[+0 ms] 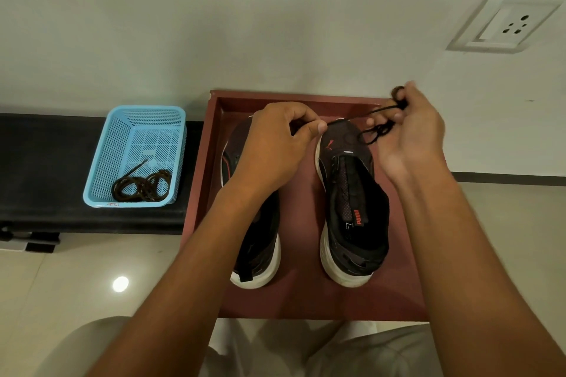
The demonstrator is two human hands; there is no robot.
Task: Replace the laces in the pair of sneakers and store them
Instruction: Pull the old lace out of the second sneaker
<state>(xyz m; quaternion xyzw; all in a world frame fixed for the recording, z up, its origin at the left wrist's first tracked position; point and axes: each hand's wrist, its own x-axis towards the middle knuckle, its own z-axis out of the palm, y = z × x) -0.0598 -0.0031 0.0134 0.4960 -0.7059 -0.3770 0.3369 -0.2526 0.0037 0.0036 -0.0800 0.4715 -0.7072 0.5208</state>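
At far left a blue basket (134,156) on a dark bench (46,168) holds coiled brown laces (142,186). In the red tray (306,300) two black sneakers (352,208) stand side by side, the left hand (275,144) above the left one, pinching one end of a black lace (361,115). The lace runs taut to the right hand (410,131), whose curled fingers grip its bunched loops above the right shoe's toe.

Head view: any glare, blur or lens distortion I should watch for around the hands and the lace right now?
Head view: a bright glare spot reflects on the glossy floor at lower left; the right hand is slightly motion-blurred at the fingertips, where it holds the black lace; the left hand looks sharper; wide-angle distortion skews the wall socket near the upper right corner.
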